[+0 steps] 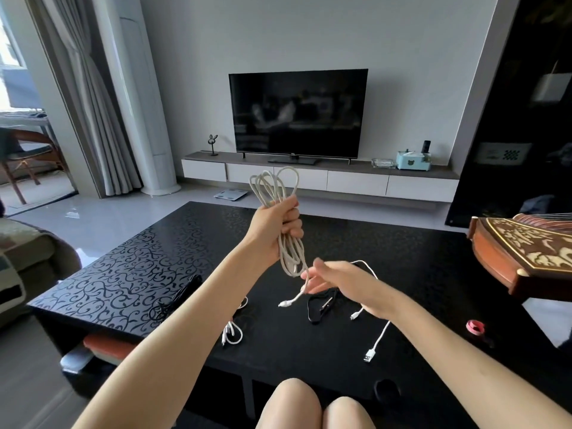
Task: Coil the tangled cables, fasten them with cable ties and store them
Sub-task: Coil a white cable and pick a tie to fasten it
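Gripping the white cable coil [284, 252] at mid-length in the curled fingers [292, 226] of the left hand [278, 224], held it upright above the desk [123, 274], long axis vertical, its loose tail [301, 292] dropping just beside the loosely parted, blurred fingers of the nearer right hand [337, 280].

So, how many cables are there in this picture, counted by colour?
White cables: 3 (coiled cable gripped in the left hand, long USB cable, small white bundle)
Black cables: 2 (middle black cable, left black cable)
Total: 5
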